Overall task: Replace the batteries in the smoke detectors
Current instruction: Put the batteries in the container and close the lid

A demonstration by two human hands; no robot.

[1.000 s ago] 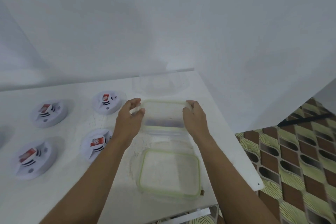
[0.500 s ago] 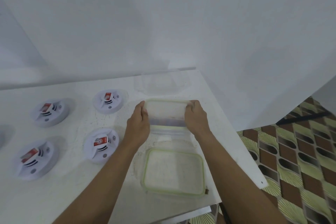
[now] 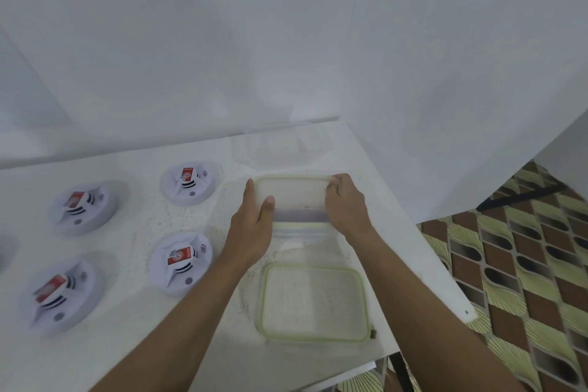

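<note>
Several white round smoke detectors lie on the white table (image 3: 133,356), each with a red battery showing: one at the back (image 3: 189,182), one near my left wrist (image 3: 180,261), two further left (image 3: 82,207) (image 3: 60,293). A clear plastic container with a green-rimmed lid (image 3: 294,192) stands in front of me. My left hand (image 3: 254,223) grips its left end, thumb on the lid. My right hand (image 3: 347,206) grips its right end, fingers curled over the lid's edge.
A second green-rimmed lid (image 3: 313,304) lies flat near the table's front edge. A clear empty container (image 3: 280,149) sits at the back by the white wall. The table ends at the right, above a patterned floor (image 3: 525,264).
Both hands have closed in on the container's ends and now grip the lid. My left thumb has come onto the lid's top.
</note>
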